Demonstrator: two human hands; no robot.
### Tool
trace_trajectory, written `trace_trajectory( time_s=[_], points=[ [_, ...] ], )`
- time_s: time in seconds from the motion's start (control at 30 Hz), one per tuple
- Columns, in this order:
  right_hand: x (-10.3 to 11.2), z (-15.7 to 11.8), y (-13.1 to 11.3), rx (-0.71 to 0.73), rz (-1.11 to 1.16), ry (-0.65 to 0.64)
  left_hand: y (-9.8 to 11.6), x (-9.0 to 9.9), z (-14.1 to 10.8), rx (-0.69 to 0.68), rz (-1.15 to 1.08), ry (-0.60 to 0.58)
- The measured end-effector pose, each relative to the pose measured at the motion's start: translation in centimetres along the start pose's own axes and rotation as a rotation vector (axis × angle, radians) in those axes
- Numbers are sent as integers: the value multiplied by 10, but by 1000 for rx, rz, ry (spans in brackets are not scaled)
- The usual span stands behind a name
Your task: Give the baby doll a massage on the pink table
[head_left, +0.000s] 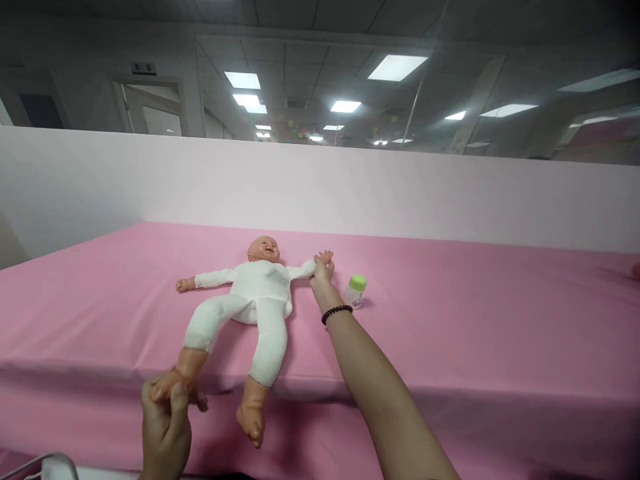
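Observation:
A baby doll [263,283] with a white cloth body lies on its back on the pink-covered table [475,320], its head away from me. Its lower legs reach over the near edge. My left hand [167,413] is closed around the doll's foot on the left side of the view. My right hand [323,272] grips the doll's wrist on the right side, with the doll's small fingers showing beyond it. A dark coiled band circles my right wrist. Just right of that wrist stands a small white bottle [355,297] with a green cap.
A white partition [320,190] runs along the table's far side, with glass above it. At the bottom left corner is a curved metal rail [55,457]. Something skin-coloured shows at the far right edge, too small to make out.

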State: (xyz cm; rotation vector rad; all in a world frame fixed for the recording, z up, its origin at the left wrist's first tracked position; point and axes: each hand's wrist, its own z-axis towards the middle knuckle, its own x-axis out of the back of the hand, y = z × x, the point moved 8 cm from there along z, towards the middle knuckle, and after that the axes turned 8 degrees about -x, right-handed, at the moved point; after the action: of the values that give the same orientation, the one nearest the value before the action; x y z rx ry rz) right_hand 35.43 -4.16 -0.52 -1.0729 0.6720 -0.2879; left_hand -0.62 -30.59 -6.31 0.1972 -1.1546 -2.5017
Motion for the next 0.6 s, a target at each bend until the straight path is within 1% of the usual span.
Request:
trace_trajectory(
  time_s=[0.07,0.1,0.13,0.17,0.23,0.3,0.33,0.37,0.4,0.43,0.47,0.5,0.57,0.6],
  points=[
    [-7,-5,-8,-17,29,-10,21,-12,31,-70,38,-43],
    [-14,-11,-17,16,39,-57,28,-20,48,-75,65,-83],
    [-24,-20,-29,78,43,-132,33,-29,64,-67,73,-109],
    [-35,-31,-41,162,29,-234,34,-38,78,-47,77,-126],
    [-59,-59,-57,310,-79,-475,25,-59,101,3,87,-184],
    [-78,-87,-56,402,-285,-707,9,-82,115,45,93,-270],
    [-84,-98,-52,438,-393,-797,1,-91,118,59,90,-304],
    [-88,-106,-47,465,-479,-859,-5,-97,120,66,85,-324],
    [-89,-110,-44,480,-523,-886,-9,-100,121,69,80,-331],
    [-89,-110,-42,477,-517,-883,-9,-99,120,66,76,-326],
    [-88,-106,-44,456,-466,-847,-7,-95,118,58,77,-311],
    [-84,-98,-47,423,-382,-782,-2,-87,115,48,86,-293],
    [-72,-77,-53,348,-177,-603,10,-68,102,21,107,-261],
    [-63,-64,-53,307,-84,-490,16,-56,93,8,109,-243]
  ],
)
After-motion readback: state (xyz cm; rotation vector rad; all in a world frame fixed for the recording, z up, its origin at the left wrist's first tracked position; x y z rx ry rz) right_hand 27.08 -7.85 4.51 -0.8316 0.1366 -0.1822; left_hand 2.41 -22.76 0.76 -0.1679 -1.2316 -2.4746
